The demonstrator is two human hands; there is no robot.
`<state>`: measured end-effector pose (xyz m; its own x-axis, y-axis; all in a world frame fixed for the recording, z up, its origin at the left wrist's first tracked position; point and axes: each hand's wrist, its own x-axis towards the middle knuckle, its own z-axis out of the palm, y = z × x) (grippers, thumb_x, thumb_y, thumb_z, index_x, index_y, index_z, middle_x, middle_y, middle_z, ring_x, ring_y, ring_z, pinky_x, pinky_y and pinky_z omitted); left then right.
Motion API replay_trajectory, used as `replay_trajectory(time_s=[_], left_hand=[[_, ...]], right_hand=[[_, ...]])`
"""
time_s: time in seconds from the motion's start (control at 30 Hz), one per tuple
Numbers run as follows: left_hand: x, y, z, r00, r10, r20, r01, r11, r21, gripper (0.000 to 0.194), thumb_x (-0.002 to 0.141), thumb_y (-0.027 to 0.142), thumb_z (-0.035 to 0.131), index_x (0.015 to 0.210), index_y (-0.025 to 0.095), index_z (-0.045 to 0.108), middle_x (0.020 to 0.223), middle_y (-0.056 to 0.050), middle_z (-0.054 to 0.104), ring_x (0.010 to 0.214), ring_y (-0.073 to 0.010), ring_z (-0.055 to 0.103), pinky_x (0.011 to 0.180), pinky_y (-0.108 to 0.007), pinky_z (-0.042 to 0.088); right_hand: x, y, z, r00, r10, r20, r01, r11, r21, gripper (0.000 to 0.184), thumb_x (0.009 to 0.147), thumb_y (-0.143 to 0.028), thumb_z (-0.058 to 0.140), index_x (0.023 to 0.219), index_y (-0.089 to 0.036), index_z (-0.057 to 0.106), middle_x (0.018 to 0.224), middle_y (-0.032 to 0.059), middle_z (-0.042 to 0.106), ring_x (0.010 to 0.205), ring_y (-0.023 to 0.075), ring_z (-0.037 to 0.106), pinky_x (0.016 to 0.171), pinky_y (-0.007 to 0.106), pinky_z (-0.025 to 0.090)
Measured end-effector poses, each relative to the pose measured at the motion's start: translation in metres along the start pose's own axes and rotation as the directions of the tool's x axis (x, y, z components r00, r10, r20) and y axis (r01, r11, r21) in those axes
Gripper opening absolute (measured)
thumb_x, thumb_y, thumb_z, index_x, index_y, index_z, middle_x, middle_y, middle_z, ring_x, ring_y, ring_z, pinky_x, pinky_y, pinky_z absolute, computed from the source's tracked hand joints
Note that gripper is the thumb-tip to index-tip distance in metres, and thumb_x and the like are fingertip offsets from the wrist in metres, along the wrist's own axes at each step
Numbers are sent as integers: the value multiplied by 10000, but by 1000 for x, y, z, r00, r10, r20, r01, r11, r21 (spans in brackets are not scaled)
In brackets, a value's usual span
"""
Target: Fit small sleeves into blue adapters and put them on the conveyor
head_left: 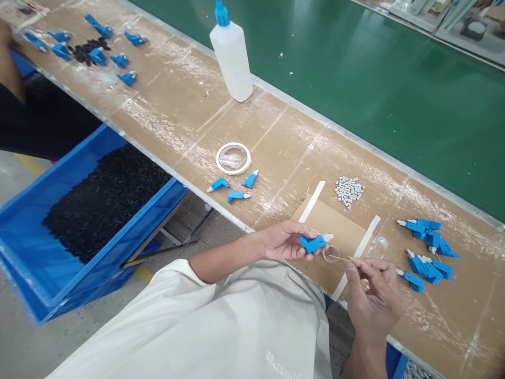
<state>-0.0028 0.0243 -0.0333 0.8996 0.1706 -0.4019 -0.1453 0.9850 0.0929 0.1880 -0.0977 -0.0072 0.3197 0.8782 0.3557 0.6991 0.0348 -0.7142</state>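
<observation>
My left hand [286, 239] grips a blue plastic piece [313, 243] with a whitish tip, held above the front edge of the bench. In my right hand [373, 289], thumb and fingers pinch a thin wooden stick [338, 257] that points left toward the blue piece. Behind the stick's tip sits a small clear round dish [330, 254]. Under it lies a sheet of brown cardboard [339, 223], held down by white tape strips [311, 201]. A pile of small grey-white bits [349, 191] lies just beyond the cardboard.
Blue pieces [430, 266] are heaped at right; a few more [235, 196] lie left of me near a tape roll [233, 159]. A white bottle [232, 60] stands at the back by the green belt [355, 79]. A blue crate [23, 221] holds black parts. Another person's arm [10, 68] shows far left.
</observation>
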Motion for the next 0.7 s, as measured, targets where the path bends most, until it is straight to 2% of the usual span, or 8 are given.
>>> replay_trajectory(time_s=[0.1,0.2,0.37,0.43,0.53,0.7], left_hand=[[-1,0,-3,999,25,-25,-26,999,-23,150,817,141,649,902,24,688,842,-126,716,612,-102,679,492,-120,505],[-3,2,-5,999,34,-14,-35,999,-20,136,806,142,657,884,33,677,780,-109,705,604,-120,689,485,-127,505],[-5,6,-4,996,79,-40,-80,997,-20,150,760,145,704,873,74,636,728,-72,691,598,-136,694,450,-125,472],[-4,6,-3,993,105,-62,-105,994,-9,154,768,150,702,884,83,625,733,-64,689,594,-124,686,469,-128,480],[-3,5,-2,990,130,-51,-129,992,17,163,766,169,709,874,86,620,726,-60,679,591,-118,678,477,-132,482],[-6,6,-4,986,151,-71,-151,989,6,176,753,174,728,868,80,633,731,-71,677,601,-121,680,466,-123,471]], right_hand=[[1,0,2,994,-9,109,16,998,-65,104,901,-259,700,949,-209,777,835,23,602,612,118,548,527,266,470],[10,-1,-4,994,-13,110,22,996,-81,164,898,-272,702,1030,-195,761,861,19,617,565,100,536,524,265,469],[51,17,-13,991,53,121,-32,985,-167,230,893,-393,678,995,-200,751,783,11,638,613,145,600,591,293,500],[73,32,-7,982,68,174,-25,971,-237,276,897,-434,629,963,-194,748,798,35,675,666,182,644,633,325,517],[98,51,8,965,16,262,66,951,-301,286,896,-404,554,913,-188,740,838,78,718,734,227,670,688,372,526],[111,60,24,945,-93,315,181,947,-264,260,909,-356,516,892,-220,737,852,69,740,782,235,683,728,381,536]])
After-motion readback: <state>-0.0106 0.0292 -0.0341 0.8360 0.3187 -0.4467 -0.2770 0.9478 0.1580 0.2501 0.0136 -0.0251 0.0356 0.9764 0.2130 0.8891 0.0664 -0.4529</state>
